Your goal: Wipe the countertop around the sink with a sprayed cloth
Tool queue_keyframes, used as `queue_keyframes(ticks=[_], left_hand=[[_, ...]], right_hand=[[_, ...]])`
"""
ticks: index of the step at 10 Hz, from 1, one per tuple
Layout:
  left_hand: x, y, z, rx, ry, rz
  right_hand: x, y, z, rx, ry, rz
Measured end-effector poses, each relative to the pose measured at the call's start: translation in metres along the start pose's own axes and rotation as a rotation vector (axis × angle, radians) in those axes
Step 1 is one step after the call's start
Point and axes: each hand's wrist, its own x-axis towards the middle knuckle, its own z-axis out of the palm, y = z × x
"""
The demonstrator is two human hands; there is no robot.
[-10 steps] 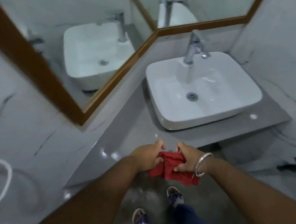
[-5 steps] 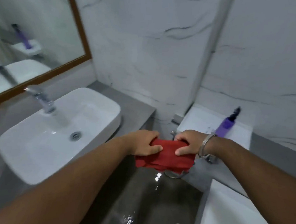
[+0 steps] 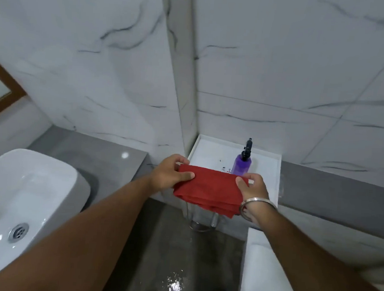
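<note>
A folded red cloth (image 3: 208, 189) is stretched between my two hands in mid-air. My left hand (image 3: 170, 174) grips its left edge and my right hand (image 3: 252, 188), with a metal bangle on the wrist, grips its right edge. Just behind the cloth a purple spray bottle (image 3: 242, 165) with a black nozzle stands on a white ledge (image 3: 267, 170). The white basin (image 3: 21, 202) sits at the lower left on the grey countertop (image 3: 91, 152).
White marble-pattern walls meet in a corner (image 3: 179, 77) right behind my hands. A wood-framed mirror (image 3: 1, 93) shows at the far left. Below lies a wet grey floor (image 3: 174, 268), with a white fixture (image 3: 259, 273) at the lower right.
My view has swung right, away from the basin toward the corner ledge. Both hands carried the red cloth along and spread it flatter, ending in front of the spray bottle.
</note>
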Motion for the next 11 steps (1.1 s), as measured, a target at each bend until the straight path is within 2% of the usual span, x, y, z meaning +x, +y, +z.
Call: queue_keyframes(ticks=[2, 3, 4, 6, 8, 9, 10, 11], left_hand=[[0.06, -0.029, 0.009, -0.047, 0.157, -0.071], [0.098, -0.04, 0.012, -0.105, 0.138, -0.107], [0.125, -0.045, 0.018, -0.135, 0.083, -0.135], [0.168, -0.052, 0.036, -0.141, -0.039, -0.12], [0.173, -0.064, 0.044, -0.07, 0.034, -0.083], [0.16, -0.065, 0.04, 0.109, 0.097, -0.03], [0.143, -0.061, 0.035, 0.303, 0.05, 0.028], [0.113, -0.049, 0.033, 0.649, -0.038, 0.177]], right_hand=[[0.024, 0.018, 0.023, 0.258, 0.144, 0.242], [0.048, 0.017, 0.026, 0.461, 0.198, 0.433], [0.066, 0.016, 0.024, 0.524, 0.216, 0.466], [0.095, 0.018, 0.015, 0.345, 0.359, 0.413], [0.106, 0.027, 0.016, 0.18, 0.426, 0.367], [0.078, 0.02, 0.021, -0.113, 0.598, 0.24], [0.048, 0.025, 0.03, -0.395, 0.521, 0.058], [0.009, 0.025, 0.053, -0.844, 0.087, -0.26]])
